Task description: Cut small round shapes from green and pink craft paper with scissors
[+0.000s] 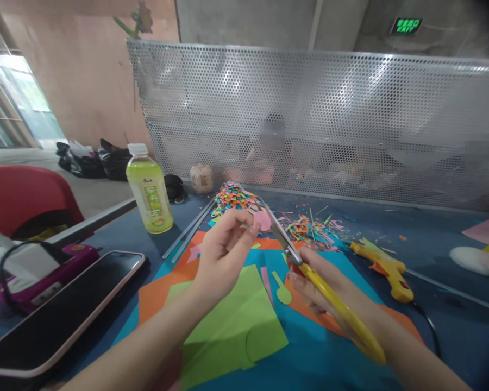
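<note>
My left hand (224,255) pinches a small round pink paper piece (263,220) between thumb and fingertips. Yellow-handled scissors (330,298) are in my right hand (318,277), with their blades (283,236) pointing up and left, close beside the pink piece's right edge. Whether the blades touch the paper I cannot tell. Below my hands lie green paper sheets (228,326) on top of orange paper (155,296) and blue paper (330,358). A green cut-out with a round end (284,295) rests between my hands.
Behind my hands are a heap of colourful paper pieces (232,195) and scattered paper scraps (309,228). A yellow glue gun (383,269) lies right. Clear sticks (191,228), a green drink bottle (150,190), a phone (65,315) and a purple power strip (44,288) are left. A perforated metal screen (309,125) stands behind.
</note>
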Demonstrator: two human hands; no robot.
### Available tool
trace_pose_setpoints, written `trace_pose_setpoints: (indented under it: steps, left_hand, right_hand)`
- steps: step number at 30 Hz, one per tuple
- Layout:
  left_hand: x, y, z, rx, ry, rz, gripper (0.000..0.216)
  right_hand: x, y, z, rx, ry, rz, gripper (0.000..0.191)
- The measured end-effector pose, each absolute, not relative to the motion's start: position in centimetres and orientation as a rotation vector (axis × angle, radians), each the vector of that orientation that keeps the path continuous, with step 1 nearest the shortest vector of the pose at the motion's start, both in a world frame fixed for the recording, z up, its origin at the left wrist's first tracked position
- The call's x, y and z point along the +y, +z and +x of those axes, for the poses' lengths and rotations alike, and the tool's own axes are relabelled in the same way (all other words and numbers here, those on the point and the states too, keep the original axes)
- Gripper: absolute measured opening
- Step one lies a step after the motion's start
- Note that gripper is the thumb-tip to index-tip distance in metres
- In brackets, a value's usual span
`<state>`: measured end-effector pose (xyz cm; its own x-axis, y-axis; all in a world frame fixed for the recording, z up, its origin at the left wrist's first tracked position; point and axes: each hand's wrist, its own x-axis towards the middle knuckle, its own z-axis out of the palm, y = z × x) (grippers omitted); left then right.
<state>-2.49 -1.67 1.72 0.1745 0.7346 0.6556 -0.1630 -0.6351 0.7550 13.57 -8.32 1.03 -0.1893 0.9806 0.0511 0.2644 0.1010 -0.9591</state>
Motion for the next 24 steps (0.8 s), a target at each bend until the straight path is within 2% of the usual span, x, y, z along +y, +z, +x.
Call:
trace_pose_setpoints:
  steps: [17,24]
  left_hand:
    - [-1.60,1.68,-2.34,0.474,1.483,1.692,0.006]
    - [-1.86,2.04,-1.96,0.471,1.490,1.711,0.013]
  right_hand:
    - [-8.31,1.02,13.59,-1.584,1.130,-1.278,0.036]
    - [-8.45,1.21,13.42,-1.623,1.124,-1.265,0.033]
